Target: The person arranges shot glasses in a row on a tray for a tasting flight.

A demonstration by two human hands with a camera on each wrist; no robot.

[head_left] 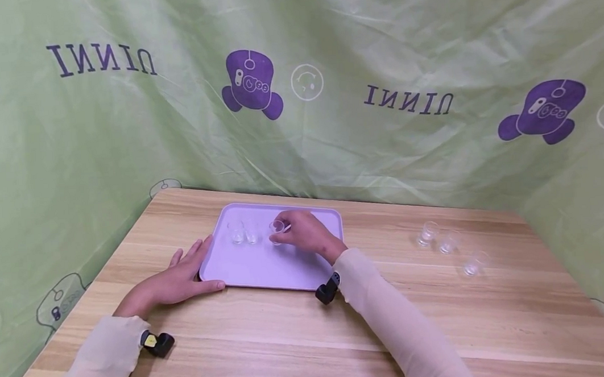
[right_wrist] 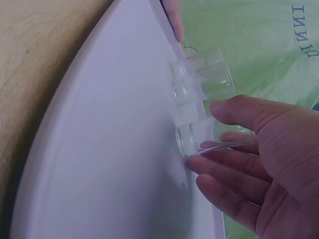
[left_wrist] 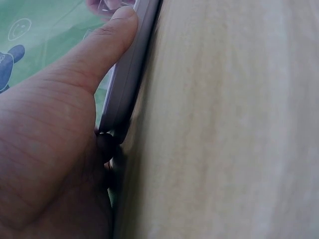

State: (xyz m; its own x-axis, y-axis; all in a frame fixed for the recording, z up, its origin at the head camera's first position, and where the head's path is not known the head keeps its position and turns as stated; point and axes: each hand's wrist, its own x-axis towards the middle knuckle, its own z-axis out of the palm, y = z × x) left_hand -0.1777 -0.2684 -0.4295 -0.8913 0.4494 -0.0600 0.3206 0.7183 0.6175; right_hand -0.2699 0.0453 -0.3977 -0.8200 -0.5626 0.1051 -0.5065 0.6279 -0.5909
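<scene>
Small clear glass (right_wrist: 205, 135), pinched between thumb and fingers of the right hand (head_left: 306, 231), over the middle of the lilac tray (head_left: 265, 270). Held with long axis upright, base down; cannot tell whether touching the tray or just above. Near, at nine o'clock, a standing pair of similar glasses (head_left: 238, 235); well apart, at three o'clock, three other glasses (head_left: 448, 243) on the wooden table (head_left: 269, 338). Lies at nine o'clock from the right hand, clearly the nearer, and between two and three o'clock from the left hand (head_left: 178, 279), empty, fingers extended, laid against the tray's eight-o'clock corner, thumb along the six-o'clock rim.
</scene>
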